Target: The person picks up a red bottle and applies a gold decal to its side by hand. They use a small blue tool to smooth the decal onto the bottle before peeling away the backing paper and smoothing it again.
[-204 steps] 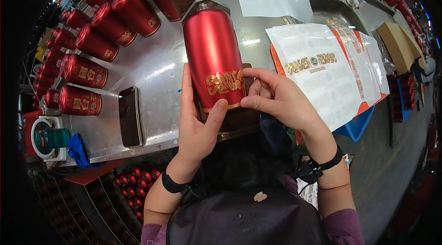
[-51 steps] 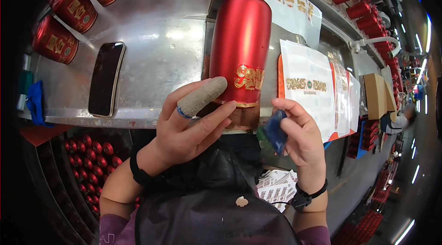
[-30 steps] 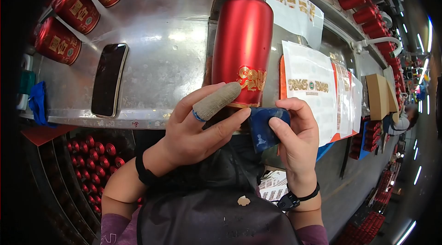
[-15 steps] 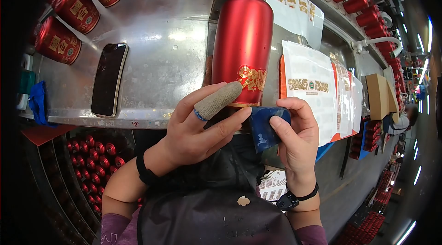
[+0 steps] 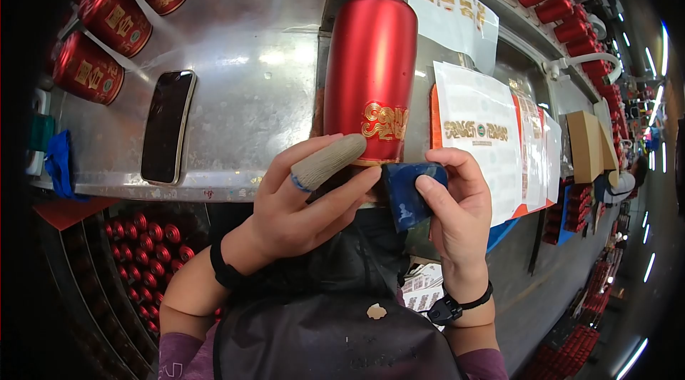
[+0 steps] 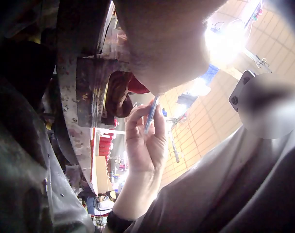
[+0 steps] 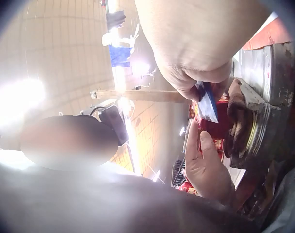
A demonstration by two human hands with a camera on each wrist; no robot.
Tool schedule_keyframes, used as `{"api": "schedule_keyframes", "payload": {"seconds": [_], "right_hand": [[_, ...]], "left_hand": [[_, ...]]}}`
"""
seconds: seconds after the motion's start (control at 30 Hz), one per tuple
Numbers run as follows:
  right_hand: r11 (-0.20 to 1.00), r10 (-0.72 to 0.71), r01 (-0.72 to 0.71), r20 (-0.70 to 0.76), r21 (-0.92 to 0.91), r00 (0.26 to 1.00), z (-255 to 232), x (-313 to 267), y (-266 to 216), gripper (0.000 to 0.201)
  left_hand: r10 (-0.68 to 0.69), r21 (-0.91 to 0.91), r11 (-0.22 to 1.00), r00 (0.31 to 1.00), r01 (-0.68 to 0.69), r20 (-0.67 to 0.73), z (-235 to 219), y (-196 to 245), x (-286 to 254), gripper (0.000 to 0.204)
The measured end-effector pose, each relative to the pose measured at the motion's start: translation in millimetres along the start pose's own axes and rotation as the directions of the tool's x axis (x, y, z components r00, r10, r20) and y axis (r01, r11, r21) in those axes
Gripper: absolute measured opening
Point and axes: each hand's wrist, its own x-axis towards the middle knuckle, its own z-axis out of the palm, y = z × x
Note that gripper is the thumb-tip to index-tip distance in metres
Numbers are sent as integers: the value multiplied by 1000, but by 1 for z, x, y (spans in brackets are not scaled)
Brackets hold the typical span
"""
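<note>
A large red bottle (image 5: 371, 59) with raised gold ornament lies in the middle of the head view, its neck pointing away. Beside its gold-rimmed lower end is the left hand (image 5: 289, 205), one finger wearing a beige cloth sleeve (image 5: 330, 161); those fingers reach out fairly straight at the bottle's edge. The right hand (image 5: 462, 219) pinches a flat, dark blue piece (image 5: 412, 194) between thumb and fingers, with one corner by the left fingertip. In the right wrist view, the blue piece (image 7: 207, 104) is seen nearly edge-on above the left hand (image 7: 208, 170).
A phone (image 5: 168, 127) lies on the metal table (image 5: 242, 94), left of the bottle. Several decorated red bottles (image 5: 89, 69) stand at the left and back. Printed sheets (image 5: 477, 141) lie to the right, near a white tap (image 5: 589, 59) and a cardboard box (image 5: 585, 148).
Earlier both hands held the bottle; now the right hand has the blue piece and a left finger wears a sleeve. The blue piece has since moved left, close to the bottle's lower end.
</note>
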Motion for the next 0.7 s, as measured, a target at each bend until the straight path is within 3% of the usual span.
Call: {"api": "schedule_keyframes", "payload": {"seconds": [0.07,0.17,0.3,0.37,0.4,0.7], "right_hand": [[1000,-12,12,-9,-14,1000,-4,3,1,28],[999,23,-25,-70,-29,997,-15,9,2,23],[978,128,-126,-3,-168,992,-16,20,6,34],[938,67,-1,178,-346,982,-11,21,13,43],[900,53,41,202,-433,978,-5,20,10,51],[779,-10,156,237,-608,972,-1,21,5,55]], "left_hand": [[17,19,1000,999,-16,-40,-3,-1,-4,39],[43,25,999,999,-43,7,-8,-3,-5,32],[121,72,990,992,-123,38,-10,-8,-3,33],[198,119,971,977,-206,77,-12,-11,-2,34],[200,118,971,977,-208,79,-12,-12,-1,34],[378,167,905,920,-391,105,-11,-22,11,32]]}}
